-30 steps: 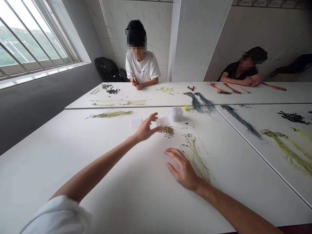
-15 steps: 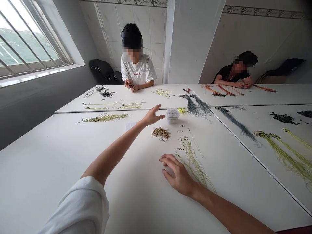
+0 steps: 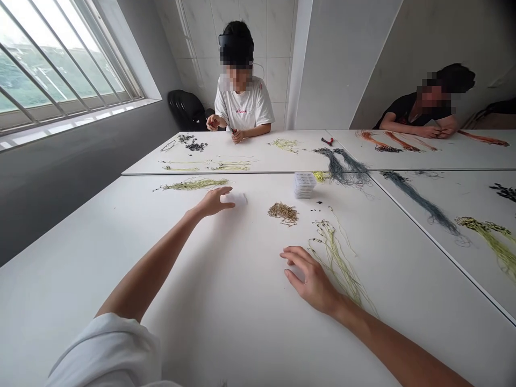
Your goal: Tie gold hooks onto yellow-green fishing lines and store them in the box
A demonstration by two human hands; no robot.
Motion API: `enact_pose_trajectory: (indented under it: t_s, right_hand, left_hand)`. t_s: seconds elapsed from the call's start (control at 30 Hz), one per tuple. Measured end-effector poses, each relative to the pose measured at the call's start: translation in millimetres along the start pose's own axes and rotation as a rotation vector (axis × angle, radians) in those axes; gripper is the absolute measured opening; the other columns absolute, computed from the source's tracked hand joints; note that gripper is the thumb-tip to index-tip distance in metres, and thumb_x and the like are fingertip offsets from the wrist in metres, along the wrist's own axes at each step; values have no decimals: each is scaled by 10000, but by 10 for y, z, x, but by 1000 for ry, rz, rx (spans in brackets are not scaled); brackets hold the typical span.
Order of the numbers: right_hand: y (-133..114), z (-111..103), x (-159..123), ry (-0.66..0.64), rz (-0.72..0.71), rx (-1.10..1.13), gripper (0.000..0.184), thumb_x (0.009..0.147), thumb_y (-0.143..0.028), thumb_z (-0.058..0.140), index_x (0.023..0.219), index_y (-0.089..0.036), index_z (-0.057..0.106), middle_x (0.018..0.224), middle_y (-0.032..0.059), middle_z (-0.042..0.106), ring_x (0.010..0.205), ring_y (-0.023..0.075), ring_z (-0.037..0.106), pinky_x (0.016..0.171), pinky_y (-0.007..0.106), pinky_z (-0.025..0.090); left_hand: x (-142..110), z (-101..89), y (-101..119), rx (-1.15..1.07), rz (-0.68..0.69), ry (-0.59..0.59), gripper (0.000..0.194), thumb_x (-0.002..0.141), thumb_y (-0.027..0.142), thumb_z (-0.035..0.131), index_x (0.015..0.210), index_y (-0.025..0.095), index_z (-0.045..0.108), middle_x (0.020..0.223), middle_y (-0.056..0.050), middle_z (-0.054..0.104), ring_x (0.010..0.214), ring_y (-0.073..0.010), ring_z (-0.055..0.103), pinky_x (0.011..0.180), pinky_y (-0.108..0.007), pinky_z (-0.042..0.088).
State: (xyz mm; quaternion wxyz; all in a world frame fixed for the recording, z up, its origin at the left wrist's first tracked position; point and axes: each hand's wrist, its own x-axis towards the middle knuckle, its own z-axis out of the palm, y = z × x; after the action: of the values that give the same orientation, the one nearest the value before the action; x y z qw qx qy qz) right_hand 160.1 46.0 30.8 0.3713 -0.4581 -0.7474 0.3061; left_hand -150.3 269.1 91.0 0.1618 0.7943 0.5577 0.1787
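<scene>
My left hand reaches out over the white table, thumb and fingers closed on the left end of a small clear plastic box that lies on the tabletop. My right hand rests nearer to me, palm down, fingers apart and holding nothing. Its outer edge sits beside a bundle of thin green cords. Between the hands lies a small heap of brass-coloured hooks. A stack of clear plastic boxes stands beyond the heap.
More green cords lie at the table's far left, grey cords near the stack. Adjoining tables carry green, grey, orange and black bundles. One person sits opposite, another at the far right. A barred window is on the left.
My left hand put a clear box on the stack, then swung back left and came down on the small box lying on the table. My right hand stayed put.
</scene>
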Motion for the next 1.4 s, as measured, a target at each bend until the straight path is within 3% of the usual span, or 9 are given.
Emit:
enact_pose_trajectory:
  t_s: [0.17, 0.33, 0.4, 0.5, 0.67, 0.87, 1.07, 1.27, 1.4]
  right_hand:
    - [-45, -110, 53, 47, 164, 299, 369, 885, -292, 585, 1250, -271, 540, 1205, 88, 584, 988, 215, 618, 966, 461, 472]
    - [-73, -249, 137, -38, 259, 855, 634, 846, -370, 650, 1412, -302, 371, 1331, 106, 523, 1028, 227, 643, 1016, 487, 425]
    - [-79, -279, 153, -51, 252, 933, 717, 797, -350, 706, 1424, -329, 357, 1340, 91, 522, 1102, 238, 602, 1027, 480, 415]
    - [-84, -308, 156, -37, 247, 947, 784, 764, -372, 731, 1438, -361, 331, 1357, 67, 513, 1173, 242, 541, 1032, 472, 415]
    - [-65, -338, 161, 18, 266, 835, 837, 727, -486, 737, 1444, -322, 337, 1297, 88, 558, 1145, 259, 553, 1003, 472, 444]
    - [9, -328, 199, 71, 298, 943, 589, 800, -558, 633, 1266, -220, 510, 1183, 117, 617, 961, 251, 645, 949, 465, 480]
    - [19, -288, 196, 16, 417, 928, 637, 847, -634, 524, 1324, -224, 429, 1019, 105, 664, 940, 260, 659, 885, 442, 503]
    - [7, -277, 181, -27, 398, 787, 581, 857, -630, 516, 1255, -207, 488, 850, 62, 639, 683, 192, 608, 771, 392, 509]
    - [-5, -271, 176, -7, 367, 723, 496, 861, -586, 553, 1199, -225, 511, 809, 30, 613, 633, 166, 573, 736, 360, 500]
  left_hand:
    - [-264, 231, 425, -104, 185, 2, 729, 766, 587, 645, 1352, 194, 460, 1252, -102, 622, 1128, -255, 593, 981, -407, 477]
    - [-825, 566, 1077, -299, 583, 8, 640, 819, 446, 678, 1364, 221, 431, 1308, -105, 581, 1158, -225, 574, 984, -378, 488]
    - [-1003, 665, 1278, -283, 647, 24, 645, 812, 422, 696, 1366, 226, 430, 1305, -114, 575, 1170, -235, 558, 986, -397, 484]
    - [-1136, 773, 1453, -328, 634, 71, 549, 826, 394, 686, 1310, 227, 488, 1277, -121, 577, 1147, -240, 567, 963, -410, 498]
    - [-1139, 894, 1531, -450, 524, 103, 429, 837, 371, 676, 1226, 237, 556, 1223, -107, 591, 1119, -232, 588, 944, -404, 516]
    - [-1166, 1019, 1549, -559, 571, 65, 447, 828, 339, 688, 1241, 227, 559, 1233, -122, 565, 1122, -237, 574, 948, -416, 520]
    - [-1242, 1148, 1483, -660, 531, 34, 275, 889, 242, 612, 1163, 214, 594, 1067, -82, 592, 824, -133, 617, 791, -323, 567]
    - [-1237, 1111, 1463, -707, 443, -51, 209, 915, 252, 573, 1121, 216, 593, 913, -49, 648, 780, -139, 619, 748, -299, 543]
    - [-1229, 1054, 1496, -755, 438, -96, 227, 917, 239, 564, 1142, 214, 580, 831, -30, 667, 776, -147, 621, 753, -292, 532]
